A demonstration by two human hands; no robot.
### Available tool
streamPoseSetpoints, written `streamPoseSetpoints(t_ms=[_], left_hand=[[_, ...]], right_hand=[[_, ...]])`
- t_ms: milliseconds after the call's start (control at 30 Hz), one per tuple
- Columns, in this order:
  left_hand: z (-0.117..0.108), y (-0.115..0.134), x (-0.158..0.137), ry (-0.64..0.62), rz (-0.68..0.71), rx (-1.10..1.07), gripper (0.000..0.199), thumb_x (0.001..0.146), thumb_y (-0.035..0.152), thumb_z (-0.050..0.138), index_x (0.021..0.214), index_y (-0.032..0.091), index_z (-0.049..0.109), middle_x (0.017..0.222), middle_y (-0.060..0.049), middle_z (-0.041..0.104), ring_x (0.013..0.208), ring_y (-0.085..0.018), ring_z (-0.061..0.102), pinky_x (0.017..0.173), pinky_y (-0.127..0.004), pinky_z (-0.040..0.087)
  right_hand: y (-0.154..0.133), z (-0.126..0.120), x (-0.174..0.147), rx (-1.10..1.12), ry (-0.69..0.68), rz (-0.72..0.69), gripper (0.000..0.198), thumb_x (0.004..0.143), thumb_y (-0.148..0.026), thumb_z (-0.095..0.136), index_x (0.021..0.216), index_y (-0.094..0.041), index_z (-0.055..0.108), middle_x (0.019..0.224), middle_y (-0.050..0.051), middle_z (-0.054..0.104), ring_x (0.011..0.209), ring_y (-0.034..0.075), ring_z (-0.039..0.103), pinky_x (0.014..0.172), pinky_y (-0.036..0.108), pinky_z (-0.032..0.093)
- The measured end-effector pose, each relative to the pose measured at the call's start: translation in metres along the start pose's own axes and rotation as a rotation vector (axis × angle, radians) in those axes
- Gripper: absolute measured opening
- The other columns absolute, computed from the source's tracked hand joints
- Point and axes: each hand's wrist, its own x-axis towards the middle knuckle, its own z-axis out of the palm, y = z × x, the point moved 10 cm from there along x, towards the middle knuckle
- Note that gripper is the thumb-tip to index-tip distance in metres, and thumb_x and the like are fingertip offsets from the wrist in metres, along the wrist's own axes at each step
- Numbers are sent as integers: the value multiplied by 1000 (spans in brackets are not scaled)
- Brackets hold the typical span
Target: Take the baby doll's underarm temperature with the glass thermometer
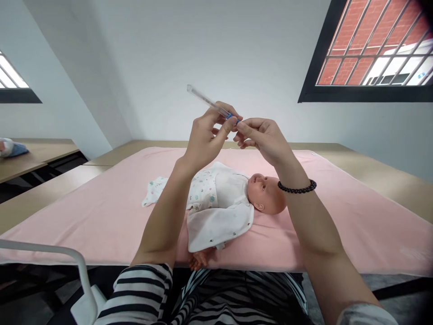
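Note:
Above the doll, both hands meet at a slim clear tube (204,98) with a blue end (230,116). It looks like a thermometer case and slants up to the left. My left hand (210,133) is closed around its lower part, thumb near the blue end. My right hand (259,135) pinches the tip of the blue end between thumb and finger. Below lies a baby doll (267,194) on its back, head to the right, in a white top (232,187) and dotted clothing. One side of the top is spread toward me, and a doll hand (199,259) shows under it.
A pink cloth (321,216) covers most of the wooden table (358,158). At the lower left is a white curved metal rail (50,247). Another table (50,146) with a blue and white bundle (13,148) stands at the far left. A wall and barred windows are behind.

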Motion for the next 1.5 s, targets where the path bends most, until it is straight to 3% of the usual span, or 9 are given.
streamPoseSetpoints(t_ms=[100,233,333,433,667,900,1500], left_hand=[[0,-6,1,-32,17,157,25,105,44,45,115,28,62,103,-5,69,86,-18,65,70,-32,53],[11,-13,-1,-197,30,320,22,104,39,48,111,28,66,95,-5,66,84,-21,61,72,-35,48],[13,-16,-3,-263,34,323,21,102,38,50,110,30,68,92,-4,64,82,-21,59,73,-35,47],[7,-16,-3,-247,45,313,20,101,39,54,108,30,70,92,-4,64,81,-20,58,72,-35,46],[-17,-6,0,-122,74,220,23,99,45,57,108,29,72,97,-5,68,86,-20,61,70,-34,52],[-30,0,0,-47,74,191,23,100,42,56,112,29,71,103,-6,72,87,-20,64,67,-34,56],[-33,1,0,-73,70,199,23,100,43,56,109,30,72,100,-6,73,84,-19,65,64,-33,55]], right_hand=[[-10,-18,-1,-35,76,-62,51,67,-67,84,92,-25,71,83,2,73,73,15,67,65,29,58],[-32,-36,-11,-79,96,-149,54,67,-58,88,109,-31,67,84,-1,72,74,16,67,63,29,58],[-45,-43,-18,-168,115,-190,42,73,-56,86,99,-28,69,79,-1,69,72,16,67,64,30,58],[-49,-45,-22,-231,129,-225,36,76,-56,83,89,-25,70,77,1,69,70,16,66,63,31,58],[-44,-53,-19,-269,177,-213,41,74,-61,82,81,-22,71,73,3,72,69,19,68,63,35,59],[-41,-59,-19,-241,189,-194,33,79,-53,82,80,-21,73,71,4,73,67,17,68,62,32,57],[-38,-53,-18,-244,153,-181,33,78,-53,83,81,-21,74,67,2,70,65,16,68,61,30,58]])
